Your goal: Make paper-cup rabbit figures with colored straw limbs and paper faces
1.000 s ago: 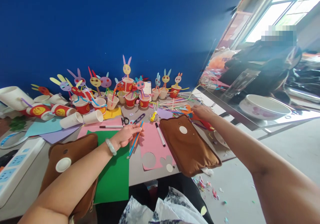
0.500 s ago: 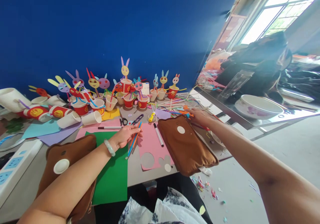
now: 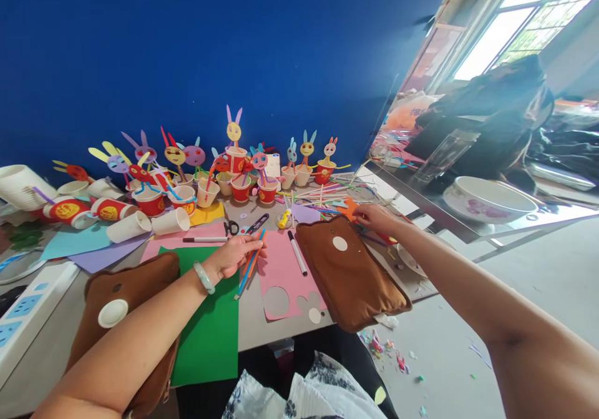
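Note:
My left hand [image 3: 238,256] is closed on thin blue and orange strips [image 3: 251,263], held at a slant over the gap between green paper [image 3: 210,319] and pink paper [image 3: 281,263]. The pink sheet has a round hole cut in it. Stretched out to the right, my right hand [image 3: 374,217] has its fingers curled together beside an orange paper piece [image 3: 347,209], at the edge of a loose pile of coloured strips [image 3: 327,195]. Whatever those fingers hold is hidden. A black-and-white marker [image 3: 297,253] lies on the pink paper.
Brown cushioned pads [image 3: 350,269] lie right and left. Paper-cup rabbit figures [image 3: 268,189] line the blue partition. Scissors [image 3: 231,227], a box cutter [image 3: 257,223] and a power strip [image 3: 28,313] are on the table. A bowl [image 3: 489,200] stands on the neighbouring surface.
My right hand has shifted slightly right, off the orange paper piece, and its fingers have curled in. My left hand keeps its hold on the strips.

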Demonstrator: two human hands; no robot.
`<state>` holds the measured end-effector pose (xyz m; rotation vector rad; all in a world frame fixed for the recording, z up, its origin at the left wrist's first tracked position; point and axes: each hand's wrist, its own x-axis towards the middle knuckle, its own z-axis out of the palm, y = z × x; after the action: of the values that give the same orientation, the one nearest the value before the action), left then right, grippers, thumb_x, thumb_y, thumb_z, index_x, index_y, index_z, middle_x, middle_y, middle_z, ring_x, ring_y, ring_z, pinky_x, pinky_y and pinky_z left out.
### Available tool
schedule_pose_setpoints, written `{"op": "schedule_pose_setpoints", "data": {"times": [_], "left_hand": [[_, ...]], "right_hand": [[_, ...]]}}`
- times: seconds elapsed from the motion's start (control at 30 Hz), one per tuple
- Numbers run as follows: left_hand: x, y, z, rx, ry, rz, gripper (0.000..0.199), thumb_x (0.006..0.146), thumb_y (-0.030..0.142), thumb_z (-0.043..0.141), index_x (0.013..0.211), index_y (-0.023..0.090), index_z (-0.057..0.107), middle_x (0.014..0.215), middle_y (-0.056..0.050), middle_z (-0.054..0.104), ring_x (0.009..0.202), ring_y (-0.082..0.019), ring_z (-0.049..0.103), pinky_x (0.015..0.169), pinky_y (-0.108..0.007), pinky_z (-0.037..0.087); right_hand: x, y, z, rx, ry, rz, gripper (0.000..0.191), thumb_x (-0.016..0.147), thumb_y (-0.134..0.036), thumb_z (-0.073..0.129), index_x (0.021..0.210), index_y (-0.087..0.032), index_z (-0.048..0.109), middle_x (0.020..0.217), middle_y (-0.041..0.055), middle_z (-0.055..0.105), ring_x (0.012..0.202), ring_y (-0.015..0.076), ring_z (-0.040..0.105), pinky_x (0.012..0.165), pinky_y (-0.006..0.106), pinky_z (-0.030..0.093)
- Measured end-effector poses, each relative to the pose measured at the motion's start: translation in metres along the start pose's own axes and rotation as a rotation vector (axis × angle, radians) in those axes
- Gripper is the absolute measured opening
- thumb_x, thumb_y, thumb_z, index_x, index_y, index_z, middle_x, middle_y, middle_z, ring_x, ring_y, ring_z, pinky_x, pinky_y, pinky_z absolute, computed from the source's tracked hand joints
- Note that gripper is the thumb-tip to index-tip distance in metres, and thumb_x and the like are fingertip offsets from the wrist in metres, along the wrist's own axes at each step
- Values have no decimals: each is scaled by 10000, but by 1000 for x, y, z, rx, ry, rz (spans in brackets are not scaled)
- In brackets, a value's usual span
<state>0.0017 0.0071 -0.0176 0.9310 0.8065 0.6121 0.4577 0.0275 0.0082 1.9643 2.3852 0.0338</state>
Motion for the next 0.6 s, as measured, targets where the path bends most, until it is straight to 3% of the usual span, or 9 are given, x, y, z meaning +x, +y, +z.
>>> {"op": "schedule_pose_setpoints", "data": {"times": [0.23, 0.5, 0.6], "left_hand": [[0, -1, -1, 6, 0, 2, 240, 759, 301, 768, 846, 91, 695, 770, -113, 728, 731, -207, 708, 629, -283, 551], [0, 0, 1, 4, -23, -1, 320, 718, 342, 800, 857, 78, 685, 753, -108, 721, 701, -207, 699, 600, -287, 541], [0, 0, 0, 13, -21, 4, 339, 710, 356, 801, 860, 75, 682, 750, -110, 718, 709, -214, 699, 600, -297, 546]], "right_hand": [[10, -9, 4, -20, -40, -3, 160, 804, -169, 572, 861, -213, 715, 906, 53, 702, 775, 184, 613, 680, 252, 388], [17, -3, 5, -102, 115, 33, 168, 832, -134, 536, 869, -178, 694, 974, 82, 646, 663, 140, 505, 604, 275, 294], [20, 1, 1, -118, 213, 42, 188, 862, -122, 502, 884, -151, 686, 914, 100, 654, 649, 145, 476, 595, 292, 269]]}}
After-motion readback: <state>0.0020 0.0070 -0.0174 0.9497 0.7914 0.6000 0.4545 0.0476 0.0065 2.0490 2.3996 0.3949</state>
